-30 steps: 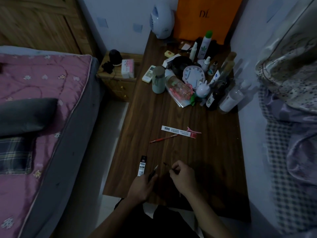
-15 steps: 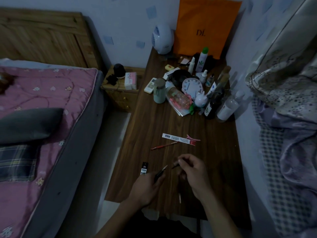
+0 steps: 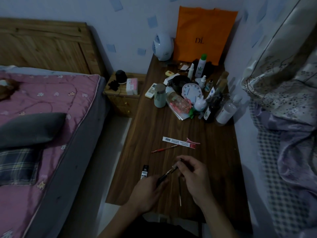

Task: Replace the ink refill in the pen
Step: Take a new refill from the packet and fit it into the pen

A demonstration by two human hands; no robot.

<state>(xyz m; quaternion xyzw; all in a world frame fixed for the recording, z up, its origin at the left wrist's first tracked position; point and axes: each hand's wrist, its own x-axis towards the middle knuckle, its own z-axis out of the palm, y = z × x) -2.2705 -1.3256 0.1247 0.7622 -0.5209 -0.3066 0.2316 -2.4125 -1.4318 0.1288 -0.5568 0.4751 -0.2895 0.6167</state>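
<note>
**Two pieces on one slanted line, meeting between the hands**

The pen barrel [image 3: 162,177] is held in the air just over the near part of the table [image 3: 214,152]. Its long axis slants from lower left to upper right. Its pale, silvery end [image 3: 170,171] points at a short dark piece [image 3: 179,163] that lies on almost the same line. In this dim light we cannot tell whether the two touch or are only very near.

Our left hand [image 3: 147,193] has its fingers curled round the barrel's lower end. Our right hand [image 3: 195,176] pinches the dark piece at its fingertips, with the other fingers loosely bent.

The join sits between the two hands, a little nearer the right one. We judge that the coming move depends on keeping both pieces on that one slant while the right hand slides its piece down along it toward the barrel.

Below the right hand a thin rod [image 3: 180,194] lies on the table, running almost straight toward us. We cannot tell whether it is the spent refill or the fresh one. A black packet [image 3: 145,171] lies just left of the barrel. Farther out are a red pen [image 3: 164,148], a white label strip [image 3: 173,140] and a pink clip [image 3: 193,143], all apart from both hands.
</note>
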